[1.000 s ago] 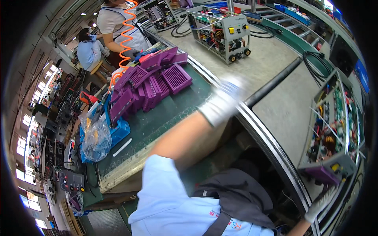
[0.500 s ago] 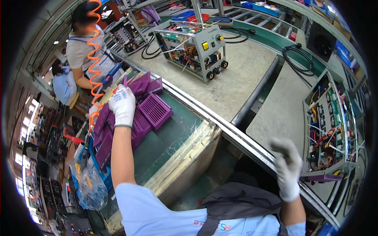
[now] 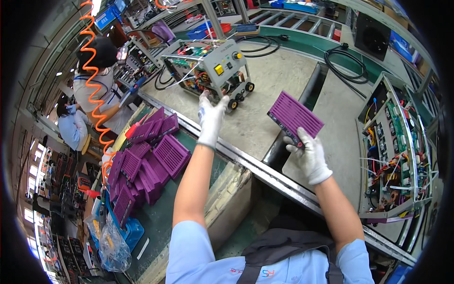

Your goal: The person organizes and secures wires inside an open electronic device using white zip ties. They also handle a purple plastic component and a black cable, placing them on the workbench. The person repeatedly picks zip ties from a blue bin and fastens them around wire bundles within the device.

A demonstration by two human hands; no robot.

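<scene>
My right hand, in a white glove, grips a purple slotted vent panel by its near edge and holds it raised above the conveyor. My left hand, also gloved in white, reaches to the lower front corner of an uncovered electrical machine. Its fingers are spread; whether they touch the machine I cannot make out. That machine has a grey front panel with a yellow switch, a knob and round black sockets. Left of my left arm, a heap of purple slotted panels lies on the green worktop.
A second uncovered machine stands at the right. Black cables lie coiled on the line. A metal rail runs along the near edge. An orange coiled hose hangs at the left, near a co-worker holding a blue power driver.
My right hand has come forward and now holds a purple panel. My left hand has left the heap and moved right to the machine. The whole view has shifted slightly.
</scene>
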